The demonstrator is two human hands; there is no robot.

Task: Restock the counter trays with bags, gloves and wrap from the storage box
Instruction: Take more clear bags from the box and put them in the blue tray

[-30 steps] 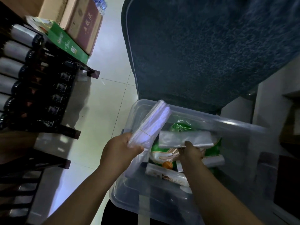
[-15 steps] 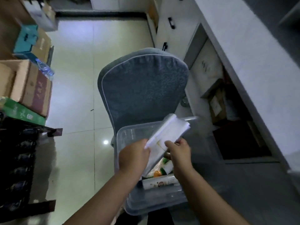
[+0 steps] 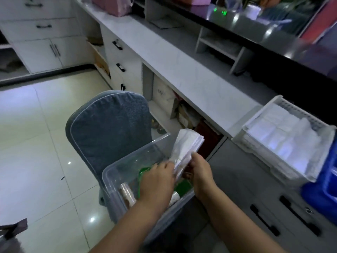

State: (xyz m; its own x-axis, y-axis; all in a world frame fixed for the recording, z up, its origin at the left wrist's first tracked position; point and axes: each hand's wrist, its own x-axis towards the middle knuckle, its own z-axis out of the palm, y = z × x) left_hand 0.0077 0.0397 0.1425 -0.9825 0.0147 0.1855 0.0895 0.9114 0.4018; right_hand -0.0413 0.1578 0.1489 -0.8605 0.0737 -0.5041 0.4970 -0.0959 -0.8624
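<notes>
Holding one bundle of plastic bags (image 3: pixel 187 148) between left hand (image 3: pixel 157 179) and right hand (image 3: pixel 199 172) above the storage box (image 3: pixel 116 172); white tray (image 3: pixel 255 143) on the desk (image 3: pixel 182 70) looks stocked, green packs and rolls seemingly remain.

We can read nothing for certain: the green digits glowing on the device (image 3: pixel 219 12) on the dark upper counter are blurred, and the faint mark on the white box (image 3: pixel 162 94) under the worktop is too small.
</notes>
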